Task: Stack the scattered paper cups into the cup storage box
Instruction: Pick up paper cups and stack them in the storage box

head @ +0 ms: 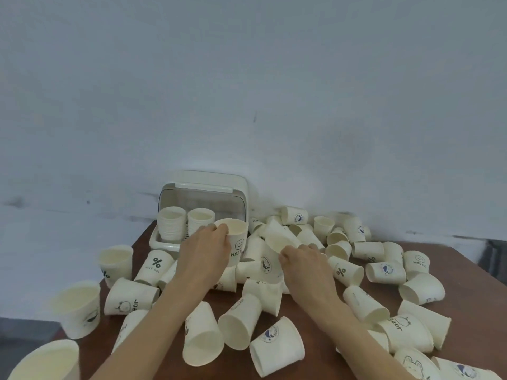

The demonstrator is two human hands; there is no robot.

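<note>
Right by the cup storage box [241,193], my left hand [204,250] holds a smiley cup [236,239] upright. My right hand [304,263] curls round a tipped cup [279,238] beside it, among scattered cups [384,272].

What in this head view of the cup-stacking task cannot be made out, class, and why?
- Box interior behind the two stacks: hidden by them and the lid.
- Right hand fingertips: hidden under the hand, so its hold on the tilted cup is unclear.
- Cup count per stack: rims too small.
- Corner cup: cut off by the edge.
</note>
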